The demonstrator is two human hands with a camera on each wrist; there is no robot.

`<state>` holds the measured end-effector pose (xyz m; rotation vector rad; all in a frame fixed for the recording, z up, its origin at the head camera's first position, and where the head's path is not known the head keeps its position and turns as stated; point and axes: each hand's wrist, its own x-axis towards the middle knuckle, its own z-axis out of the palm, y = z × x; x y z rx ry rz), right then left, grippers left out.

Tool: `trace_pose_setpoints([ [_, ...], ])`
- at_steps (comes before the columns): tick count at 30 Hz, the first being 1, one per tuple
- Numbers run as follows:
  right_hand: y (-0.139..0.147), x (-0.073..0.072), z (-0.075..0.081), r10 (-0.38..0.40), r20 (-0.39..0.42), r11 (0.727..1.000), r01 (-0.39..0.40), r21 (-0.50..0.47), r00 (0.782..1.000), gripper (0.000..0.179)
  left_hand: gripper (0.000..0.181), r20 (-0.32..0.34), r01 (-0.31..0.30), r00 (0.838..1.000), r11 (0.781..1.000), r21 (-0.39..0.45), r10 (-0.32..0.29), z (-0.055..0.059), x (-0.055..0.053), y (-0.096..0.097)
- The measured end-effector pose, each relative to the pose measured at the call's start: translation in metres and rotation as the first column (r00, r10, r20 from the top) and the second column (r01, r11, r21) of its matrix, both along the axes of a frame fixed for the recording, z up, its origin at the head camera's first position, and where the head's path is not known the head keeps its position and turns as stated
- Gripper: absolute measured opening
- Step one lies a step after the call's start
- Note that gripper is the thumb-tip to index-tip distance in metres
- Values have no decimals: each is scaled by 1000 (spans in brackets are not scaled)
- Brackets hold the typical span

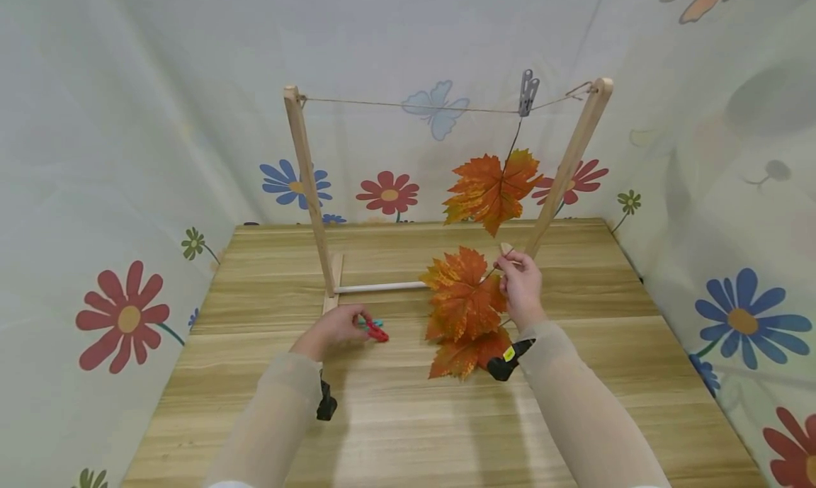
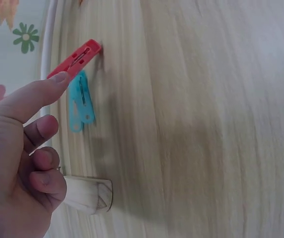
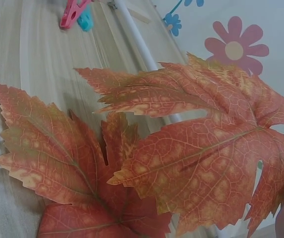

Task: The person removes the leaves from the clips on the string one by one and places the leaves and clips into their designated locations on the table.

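The left hand [image 1: 336, 325] pinches a slim red plastic clothespin [image 2: 80, 57] by one end, the thumb laid along it and the index finger apparently hidden behind; the other three fingers curl toward the palm, away from it. Most of the red clothespin juts out beyond the thumb tip, over the wood-grain tabletop [image 1: 395, 417]. A turquoise plastic clothespin [image 2: 82, 104] lies on the tabletop just beside it, near the thumb but free of the grip. The right hand [image 1: 524, 288] pinches the thin dark stem of an orange-red artificial maple leaf [image 1: 468, 297] between thumb and index finger, so that the blade spreads out to the left of the fingertips, well clear of them. Below the held leaf, and partly covered by it, is a second orange-red maple leaf [image 1: 462, 359]; whether the two touch is hard to tell from these angles. Above the right hand, a third orange maple leaf [image 1: 494, 187] hangs by its stem from a grey plastic clothespin [image 1: 526, 95] on a thin twine line [image 1: 382, 104], which runs between a left wooden post [image 1: 309, 190] and a right wooden post [image 1: 570, 162]. A white rod [image 1: 382, 287] extends from the left post's foot behind the held leaf.
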<state>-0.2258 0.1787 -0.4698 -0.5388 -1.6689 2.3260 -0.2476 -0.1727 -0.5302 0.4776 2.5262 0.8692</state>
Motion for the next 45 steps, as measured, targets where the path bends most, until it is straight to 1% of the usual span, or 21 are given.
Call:
trace_pose_setpoints([
  [5,1,0,-2,-11,19,1000,10,5,1000,14,27,-6,-6,1000,998,-58,6,-3,4,-4],
  [9,3,0,-5,-10,31,1000,9,10,999,12,27,4,-20,1000,998,-55,20,-4,5,-6],
  [11,3,0,-6,-9,41,1000,8,11,999,13,27,7,-17,1000,999,-50,18,-4,5,-7],
  [15,4,1,-9,-7,50,1000,6,19,999,17,29,10,3,1000,998,-62,-3,-5,6,-9],
  [19,4,1,-12,-1,50,1000,0,12,999,18,29,8,26,1000,997,-78,-25,-10,7,-12],
  [23,4,3,-15,-8,55,1000,8,15,998,14,30,-24,57,998,995,-78,-59,-15,8,-15],
  [26,5,4,-17,-11,66,1000,10,13,998,13,30,-34,62,997,995,-83,-65,-16,8,-17],
  [32,5,7,-22,-18,89,1000,17,14,996,14,33,-50,61,997,995,-81,-65,-17,8,-19],
  [35,5,8,-24,-19,96,999,16,31,995,16,34,-34,51,998,995,-82,-54,-19,10,-19],
  [37,5,9,-25,-18,101,999,15,37,995,19,34,-24,42,999,995,-85,-44,-19,12,-19],
  [41,6,11,-26,-22,111,999,17,45,994,29,35,-41,32,999,997,-74,-35,-19,13,-18],
  [44,7,12,-27,-21,119,999,16,47,993,25,36,-56,29,998,997,-65,-32,-19,12,-18],
  [45,7,14,-25,-19,123,999,13,45,992,22,37,-55,28,998,997,-65,-31,-18,12,-18],
])
